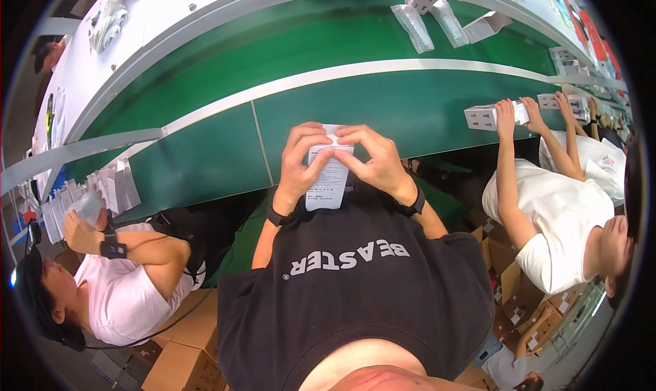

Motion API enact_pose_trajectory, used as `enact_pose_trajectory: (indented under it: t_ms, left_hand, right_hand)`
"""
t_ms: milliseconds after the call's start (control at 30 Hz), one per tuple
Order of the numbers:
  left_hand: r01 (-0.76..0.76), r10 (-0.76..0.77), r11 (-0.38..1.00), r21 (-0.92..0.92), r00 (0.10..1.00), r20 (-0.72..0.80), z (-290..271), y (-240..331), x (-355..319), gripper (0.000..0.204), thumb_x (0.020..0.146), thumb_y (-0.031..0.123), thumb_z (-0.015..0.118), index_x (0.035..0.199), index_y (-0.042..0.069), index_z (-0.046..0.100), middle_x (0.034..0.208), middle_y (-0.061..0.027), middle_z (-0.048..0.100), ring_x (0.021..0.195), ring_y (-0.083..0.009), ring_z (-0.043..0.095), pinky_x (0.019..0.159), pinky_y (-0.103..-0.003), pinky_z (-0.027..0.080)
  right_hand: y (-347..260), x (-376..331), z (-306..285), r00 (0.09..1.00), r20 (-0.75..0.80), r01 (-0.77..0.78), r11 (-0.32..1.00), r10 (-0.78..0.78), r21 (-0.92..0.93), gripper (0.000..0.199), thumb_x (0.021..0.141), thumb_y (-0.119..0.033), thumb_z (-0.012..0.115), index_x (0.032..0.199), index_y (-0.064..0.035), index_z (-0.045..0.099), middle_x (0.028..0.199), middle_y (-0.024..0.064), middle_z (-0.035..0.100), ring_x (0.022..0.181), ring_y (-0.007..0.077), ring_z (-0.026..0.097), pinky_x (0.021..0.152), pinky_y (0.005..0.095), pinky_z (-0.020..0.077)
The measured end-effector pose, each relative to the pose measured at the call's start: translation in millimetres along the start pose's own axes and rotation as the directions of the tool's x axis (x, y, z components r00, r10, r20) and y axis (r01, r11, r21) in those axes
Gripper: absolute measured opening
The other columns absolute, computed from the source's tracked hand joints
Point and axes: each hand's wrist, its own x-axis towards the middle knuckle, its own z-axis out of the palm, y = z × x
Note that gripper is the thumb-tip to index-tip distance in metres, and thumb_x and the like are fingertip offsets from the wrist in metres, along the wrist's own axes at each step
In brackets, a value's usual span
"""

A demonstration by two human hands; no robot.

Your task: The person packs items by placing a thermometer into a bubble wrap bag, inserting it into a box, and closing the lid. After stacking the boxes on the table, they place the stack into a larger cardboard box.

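Close before my chest, at the near edge of the green bench, both hands hold one small white carton (pixel 326 182) with dark printing on its long face. My left hand (pixel 301 162) grips its left side, thumb bent toward the upper end. From the other side my right hand (pixel 377 160) closes on the same carton, its thumb and fingers meeting at the top end flap (pixel 333 134). The thumbs lie close together there. Black bands circle both wrists. The far face of the carton is hidden.
A green conveyor belt (pixel 225 66) runs beyond the bench top (pixel 198 148), carrying bubble-wrapped packs (pixel 413 29) and a white box (pixel 486 27). On the right, a co-worker handles a white box (pixel 481 117). Another at left stands by several white cartons (pixel 123 186). Brown cardboard boxes (pixel 184 363) stand behind.
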Motion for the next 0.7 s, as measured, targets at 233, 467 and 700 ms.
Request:
enact_pose_trajectory:
  t_ms: [233,467,700]
  left_hand:
    - [0.058,-0.058,0.998,-0.016,0.998,-0.031,1.5,-8.8,-6.9,0.01,0.079,0.001,0.069,0.086,0.002,0.062,0.097,-0.0125,0.06,0.101,-0.031,0.06,0.085,-0.038,0.049]
    - [0.092,-0.098,0.99,-0.103,0.993,-0.061,-7.5,-8.0,-12.0,0.009,0.08,-0.001,0.067,0.081,0.002,0.058,0.096,-0.0122,0.06,0.1,-0.0293,0.06,0.084,-0.037,0.048]
    - [0.041,-0.044,0.998,-0.052,0.997,-0.061,-9.0,-9.1,-16.5,0.018,0.085,0.005,0.065,0.103,0.002,0.061,0.115,-0.0158,0.059,0.108,-0.0306,0.058,0.09,-0.04,0.048]
  right_hand:
    - [8.5,3.8,-1.0,0.979,0.199,-0.065,0.995,0.048,0.08,0.019,0.079,-0.009,0.077,0.09,-0.0022,0.062,0.104,0.0134,0.066,0.108,0.029,0.062,0.091,0.0344,0.0493]
    - [13.6,-8.7,-1.4,0.962,0.236,-0.155,0.985,0.135,0.069,0.04,0.08,-0.014,0.078,0.115,-0.0061,0.061,0.125,0.0127,0.055,0.121,0.0278,0.053,0.099,0.0371,0.0458]
    - [7.0,-6.1,0.8,0.903,0.373,-0.319,0.914,0.212,0.251,0.065,0.076,-0.015,0.08,0.134,-0.0082,0.05,0.138,0.0136,0.043,0.128,0.028,0.046,0.104,0.0405,0.043]
